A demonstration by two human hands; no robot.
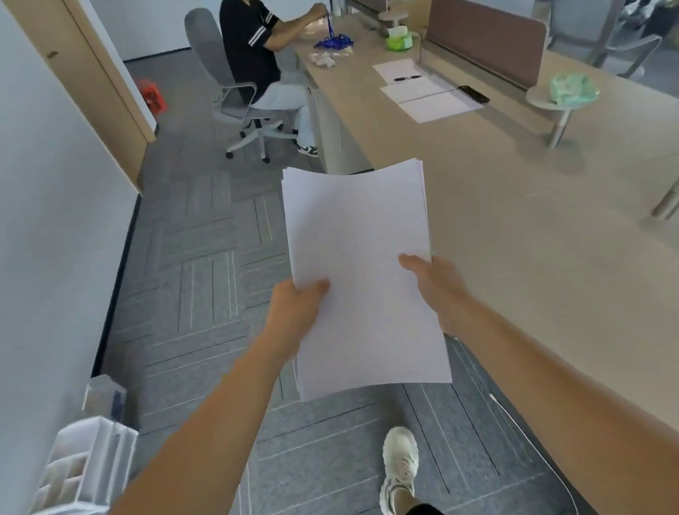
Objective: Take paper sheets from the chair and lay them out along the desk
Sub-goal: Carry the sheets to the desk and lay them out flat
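A stack of white paper sheets (pixel 362 271) hangs in front of me over the grey carpet, just left of the long beige desk (pixel 538 234). My left hand (pixel 295 313) grips its left edge and my right hand (pixel 438 288) grips its right edge, thumbs on top. Three white sheets (pixel 429 92) lie in a row farther along the desk, one with a black pen (pixel 407 78) on it. No chair holding paper is in view.
A person sits on a grey office chair (pixel 224 80) at the desk's far end. Brown divider panels (pixel 486 37), a dark phone (pixel 473 93), green tissue packs (pixel 400 40) and a small round stand (pixel 557 105) are on the desk. White organisers (pixel 82 464) stand by the left wall.
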